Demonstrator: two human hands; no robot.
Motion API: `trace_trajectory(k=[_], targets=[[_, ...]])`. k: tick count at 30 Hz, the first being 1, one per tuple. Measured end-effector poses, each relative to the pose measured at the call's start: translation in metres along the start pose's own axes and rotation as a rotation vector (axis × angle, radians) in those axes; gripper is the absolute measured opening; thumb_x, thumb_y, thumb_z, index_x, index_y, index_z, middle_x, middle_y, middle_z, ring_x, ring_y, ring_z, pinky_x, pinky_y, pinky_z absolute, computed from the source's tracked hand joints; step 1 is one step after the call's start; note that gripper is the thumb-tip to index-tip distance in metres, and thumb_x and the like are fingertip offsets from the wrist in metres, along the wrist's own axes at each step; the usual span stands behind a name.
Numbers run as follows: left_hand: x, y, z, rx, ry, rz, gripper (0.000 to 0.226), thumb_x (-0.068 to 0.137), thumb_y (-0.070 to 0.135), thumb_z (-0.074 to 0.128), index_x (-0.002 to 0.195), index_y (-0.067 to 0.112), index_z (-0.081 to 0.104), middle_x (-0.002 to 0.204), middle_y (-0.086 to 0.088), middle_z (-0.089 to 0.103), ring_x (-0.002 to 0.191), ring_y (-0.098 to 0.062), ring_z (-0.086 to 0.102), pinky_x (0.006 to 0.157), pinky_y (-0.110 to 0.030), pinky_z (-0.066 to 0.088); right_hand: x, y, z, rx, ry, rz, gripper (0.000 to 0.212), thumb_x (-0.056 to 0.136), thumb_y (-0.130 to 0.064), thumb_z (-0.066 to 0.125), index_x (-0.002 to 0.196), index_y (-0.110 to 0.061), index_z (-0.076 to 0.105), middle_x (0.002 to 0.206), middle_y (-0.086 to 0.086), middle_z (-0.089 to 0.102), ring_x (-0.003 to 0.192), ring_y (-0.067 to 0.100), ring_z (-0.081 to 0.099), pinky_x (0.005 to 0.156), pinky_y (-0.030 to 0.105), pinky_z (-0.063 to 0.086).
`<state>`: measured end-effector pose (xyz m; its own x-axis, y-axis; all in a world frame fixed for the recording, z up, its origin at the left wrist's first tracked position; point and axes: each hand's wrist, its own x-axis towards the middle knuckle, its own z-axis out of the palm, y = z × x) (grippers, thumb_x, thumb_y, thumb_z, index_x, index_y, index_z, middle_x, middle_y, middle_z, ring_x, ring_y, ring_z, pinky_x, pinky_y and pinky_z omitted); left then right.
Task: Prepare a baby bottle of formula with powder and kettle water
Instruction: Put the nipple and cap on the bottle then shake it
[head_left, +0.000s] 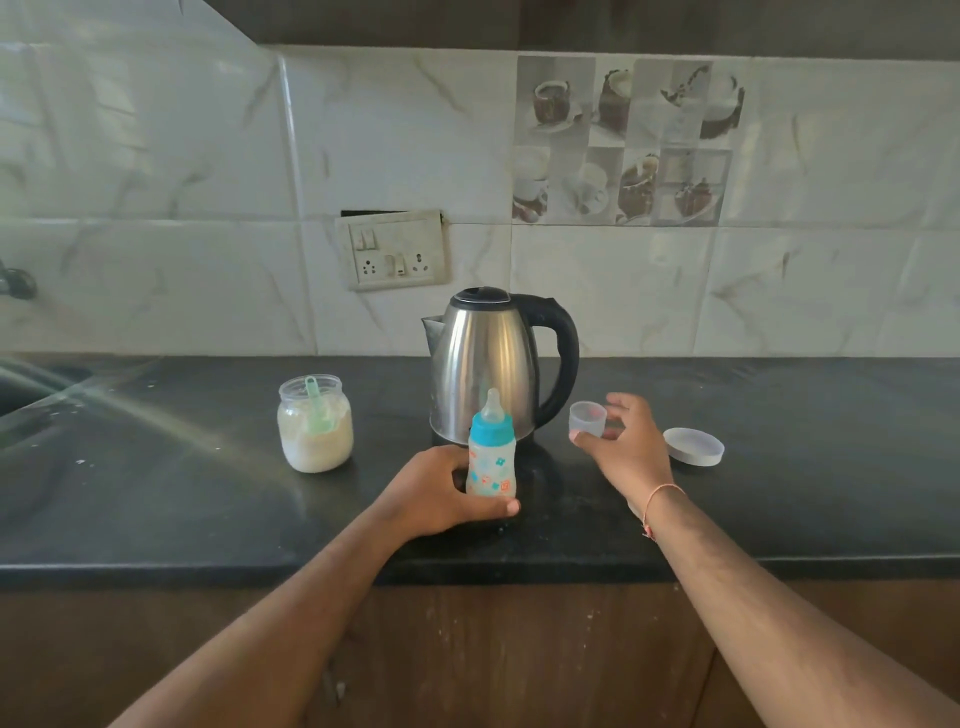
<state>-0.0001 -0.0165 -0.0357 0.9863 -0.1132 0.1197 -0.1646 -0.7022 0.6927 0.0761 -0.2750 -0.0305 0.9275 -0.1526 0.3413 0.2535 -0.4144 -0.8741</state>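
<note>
A small baby bottle (491, 462) with a blue collar and clear teat stands upright on the black counter, and my left hand (441, 493) is wrapped around its lower half. Right of it, my right hand (626, 447) holds the bottle's clear cap (587, 419) between thumb and fingers, just above the counter. Behind the bottle stands a steel kettle (488, 369) with a black handle turned to the right and its lid closed. At the left is an open glass jar (316, 423) of pale formula powder, with a green scoop (318, 405) standing in it.
A white jar lid (694, 446) lies flat on the counter (156, 493) to the right of my right hand. A sink edge (31, 384) shows at the far left. A switch and socket plate (393, 249) is on the tiled wall behind the kettle.
</note>
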Motion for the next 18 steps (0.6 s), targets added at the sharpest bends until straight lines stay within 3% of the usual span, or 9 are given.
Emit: trace_trajectory(k=[4, 7, 13, 16, 18], targets=[[-0.002, 0.003, 0.0, -0.007, 0.004, -0.012, 0.075, 0.078, 0.058, 0.088, 0.142, 0.032, 0.058, 0.141, 0.01, 0.067, 0.121, -0.007, 0.067, 0.103, -0.032, 0.058, -0.027, -0.013, 0.002, 0.046, -0.11, -0.11, 0.067, 0.083, -0.025, 0.094, 0.133, -0.033, 0.051, 0.13, -0.011, 0.062, 0.108, 0.01, 0.065, 0.087, 0.021, 0.051], [-0.005, 0.005, -0.001, -0.007, 0.009, -0.019, 0.074, 0.078, 0.055, 0.089, 0.141, 0.031, 0.059, 0.14, 0.01, 0.068, 0.12, -0.007, 0.067, 0.104, -0.033, 0.058, -0.043, -0.02, 0.003, 0.056, -0.207, -0.17, 0.068, 0.081, -0.027, 0.095, 0.132, -0.034, 0.051, 0.125, -0.016, 0.064, 0.114, 0.005, 0.063, 0.09, 0.02, 0.05], [-0.008, 0.009, -0.003, -0.003, 0.002, -0.007, 0.073, 0.079, 0.056, 0.088, 0.141, 0.031, 0.059, 0.141, 0.008, 0.067, 0.124, -0.01, 0.067, 0.105, -0.035, 0.059, -0.047, -0.051, 0.0, 0.267, -0.233, -0.202, 0.048, 0.085, -0.028, 0.091, 0.124, -0.036, 0.063, 0.12, -0.013, 0.072, 0.111, 0.006, 0.069, 0.099, 0.034, 0.06], [-0.008, 0.008, -0.003, 0.008, 0.002, -0.008, 0.077, 0.077, 0.059, 0.088, 0.142, 0.03, 0.059, 0.142, 0.008, 0.067, 0.125, -0.011, 0.067, 0.105, -0.037, 0.059, -0.043, -0.067, -0.001, 0.358, -0.309, -0.244, 0.043, 0.092, -0.026, 0.084, 0.13, -0.039, 0.069, 0.123, -0.01, 0.073, 0.115, 0.017, 0.07, 0.098, 0.043, 0.063], [-0.007, 0.007, -0.003, 0.016, 0.004, -0.008, 0.079, 0.077, 0.06, 0.088, 0.143, 0.03, 0.059, 0.143, 0.008, 0.067, 0.126, -0.01, 0.067, 0.105, -0.038, 0.059, -0.041, -0.076, -0.002, 0.343, -0.37, -0.28, 0.045, 0.097, -0.029, 0.079, 0.138, -0.042, 0.067, 0.124, -0.002, 0.071, 0.114, 0.023, 0.069, 0.096, 0.04, 0.064]])
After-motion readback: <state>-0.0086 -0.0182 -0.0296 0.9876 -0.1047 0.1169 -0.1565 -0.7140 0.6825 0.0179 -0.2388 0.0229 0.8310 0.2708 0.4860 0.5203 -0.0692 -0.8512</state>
